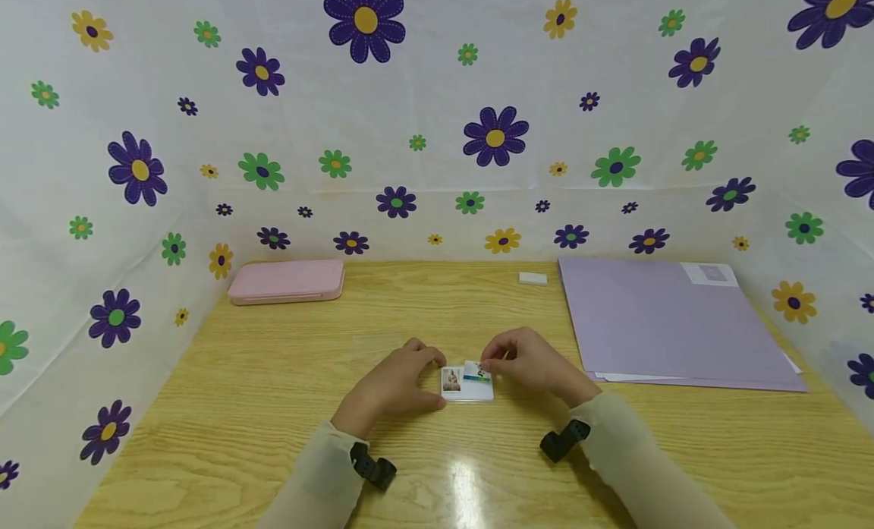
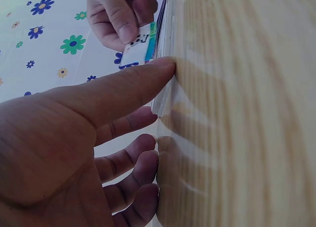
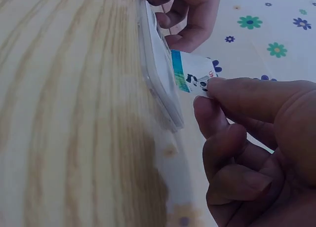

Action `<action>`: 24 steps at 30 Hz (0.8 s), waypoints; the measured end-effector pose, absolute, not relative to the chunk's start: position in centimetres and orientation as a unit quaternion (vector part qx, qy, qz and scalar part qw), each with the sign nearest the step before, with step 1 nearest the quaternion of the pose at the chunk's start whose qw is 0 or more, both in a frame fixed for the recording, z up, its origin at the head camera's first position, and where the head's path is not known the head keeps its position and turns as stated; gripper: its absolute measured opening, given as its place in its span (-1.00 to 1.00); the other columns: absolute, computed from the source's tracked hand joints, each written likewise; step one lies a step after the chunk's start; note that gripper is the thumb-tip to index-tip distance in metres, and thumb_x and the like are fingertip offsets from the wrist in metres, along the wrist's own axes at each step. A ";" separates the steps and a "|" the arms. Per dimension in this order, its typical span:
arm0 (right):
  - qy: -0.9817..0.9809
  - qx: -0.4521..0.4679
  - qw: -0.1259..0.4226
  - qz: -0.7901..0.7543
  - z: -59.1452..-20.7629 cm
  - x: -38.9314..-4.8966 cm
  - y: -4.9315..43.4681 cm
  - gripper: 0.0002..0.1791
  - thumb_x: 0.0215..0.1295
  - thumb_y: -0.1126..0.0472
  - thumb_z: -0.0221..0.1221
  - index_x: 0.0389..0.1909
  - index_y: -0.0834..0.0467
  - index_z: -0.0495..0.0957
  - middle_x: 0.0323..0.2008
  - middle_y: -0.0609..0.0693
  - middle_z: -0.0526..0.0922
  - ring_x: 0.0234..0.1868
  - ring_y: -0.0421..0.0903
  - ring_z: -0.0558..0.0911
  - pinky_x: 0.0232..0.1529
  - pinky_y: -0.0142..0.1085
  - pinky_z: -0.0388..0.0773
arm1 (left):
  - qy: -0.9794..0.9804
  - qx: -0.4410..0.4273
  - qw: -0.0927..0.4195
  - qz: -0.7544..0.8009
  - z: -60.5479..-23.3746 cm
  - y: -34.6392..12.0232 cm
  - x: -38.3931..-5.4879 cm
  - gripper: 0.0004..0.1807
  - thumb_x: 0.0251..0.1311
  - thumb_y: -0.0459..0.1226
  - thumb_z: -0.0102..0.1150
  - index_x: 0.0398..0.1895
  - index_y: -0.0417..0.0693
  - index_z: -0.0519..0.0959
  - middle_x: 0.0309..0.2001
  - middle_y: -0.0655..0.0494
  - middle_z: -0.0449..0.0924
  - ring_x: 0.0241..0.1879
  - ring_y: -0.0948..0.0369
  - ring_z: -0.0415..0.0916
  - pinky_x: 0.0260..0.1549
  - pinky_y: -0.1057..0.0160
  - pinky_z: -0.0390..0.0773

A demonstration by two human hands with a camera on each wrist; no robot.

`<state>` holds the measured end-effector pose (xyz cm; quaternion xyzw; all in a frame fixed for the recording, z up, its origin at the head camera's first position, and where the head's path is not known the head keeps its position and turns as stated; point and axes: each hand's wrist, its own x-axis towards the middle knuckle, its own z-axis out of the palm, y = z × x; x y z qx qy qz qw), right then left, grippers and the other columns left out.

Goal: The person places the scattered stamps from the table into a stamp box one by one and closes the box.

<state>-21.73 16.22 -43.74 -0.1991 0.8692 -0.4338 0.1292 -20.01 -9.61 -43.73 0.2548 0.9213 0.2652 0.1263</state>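
A flat white case point(image 1: 467, 395) with clear edges lies on the table. On its left part is a small stamp-like picture of a seated figure point(image 1: 451, 380). My left hand point(image 1: 403, 377) holds the case at its left side, thumb at the near corner and index finger at the far one. Between thumb and index finger, my right hand point(image 1: 529, 360) pinches a small stamp point(image 3: 193, 74) with a black-and-white panda-like print and a blue-green band. The stamp is tilted over the case's right part, its lower edge close to the surface.
A faint clear sheet point(image 1: 378, 343) lies beyond my left hand. At the back left is a pink pencil case point(image 1: 287, 281), and a white eraser-like block point(image 1: 532, 278) sits at the back. Purple folders point(image 1: 676, 324) with white paper edges cover the right side. Flowered cloth point(image 1: 423, 96) surrounds the table.
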 end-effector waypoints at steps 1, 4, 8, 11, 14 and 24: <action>0.869 -0.201 0.132 -0.433 -43.9 -21.7 16.2 -0.94 0.32 0.22 0.28 -0.33 0.02 0.71 -0.38 -0.11 0.63 -0.34 -0.07 0.48 -0.31 -0.24 0.41 | 0.921 0.255 0.126 0.265 -43.8 -9.6 -20.0 -0.42 0.04 -0.10 0.50 0.14 0.02 0.52 0.05 0.06 0.40 -0.03 0.11 0.40 0.05 0.04 0.42; 0.866 -0.209 0.134 -0.435 -44.2 -21.8 16.2 -0.94 0.32 0.22 0.29 -0.34 0.03 0.71 -0.39 -0.11 0.64 -0.37 -0.09 0.48 -0.34 -0.27 0.42 | 0.921 0.256 0.127 0.265 -43.9 -9.6 -20.1 -0.42 0.04 -0.09 0.50 0.14 0.04 0.52 0.06 0.07 0.40 -0.03 0.12 0.40 0.05 0.05 0.42; 0.864 -0.225 0.129 -0.431 -44.3 -21.8 16.0 -0.94 0.31 0.23 0.29 -0.34 0.05 0.71 -0.42 -0.12 0.64 -0.46 -0.12 0.46 -0.42 -0.31 0.40 | 0.921 0.254 0.128 0.264 -44.0 -9.7 -20.1 -0.42 0.04 -0.08 0.50 0.14 0.05 0.53 0.05 0.08 0.40 -0.04 0.13 0.40 0.04 0.06 0.42; 0.867 -0.228 0.130 -0.423 -44.3 -21.7 15.9 -0.95 0.31 0.22 0.30 -0.35 0.07 0.71 -0.44 -0.14 0.63 -0.50 -0.14 0.44 -0.47 -0.33 0.38 | 0.922 0.254 0.128 0.264 -43.9 -9.6 -20.1 -0.42 0.03 -0.08 0.51 0.13 0.05 0.53 0.04 0.08 0.40 -0.04 0.12 0.40 0.04 0.05 0.43; 0.872 -0.221 0.137 -0.415 -44.4 -21.6 15.8 -0.95 0.29 0.20 0.32 -0.35 0.08 0.70 -0.45 -0.14 0.62 -0.50 -0.15 0.43 -0.49 -0.34 0.36 | 0.921 0.255 0.128 0.264 -43.8 -9.6 -20.0 -0.42 0.04 -0.08 0.50 0.13 0.04 0.53 0.04 0.08 0.40 -0.04 0.12 0.41 0.04 0.05 0.43; 0.873 -0.211 0.137 -0.418 -44.7 -21.5 15.5 -0.93 0.26 0.25 0.34 -0.41 0.07 0.66 -0.50 -0.11 0.59 -0.53 -0.15 0.42 -0.52 -0.34 0.36 | 0.922 0.255 0.127 0.263 -43.8 -9.6 -20.1 -0.42 0.04 -0.09 0.50 0.13 0.03 0.53 0.04 0.08 0.40 -0.02 0.12 0.41 0.05 0.05 0.43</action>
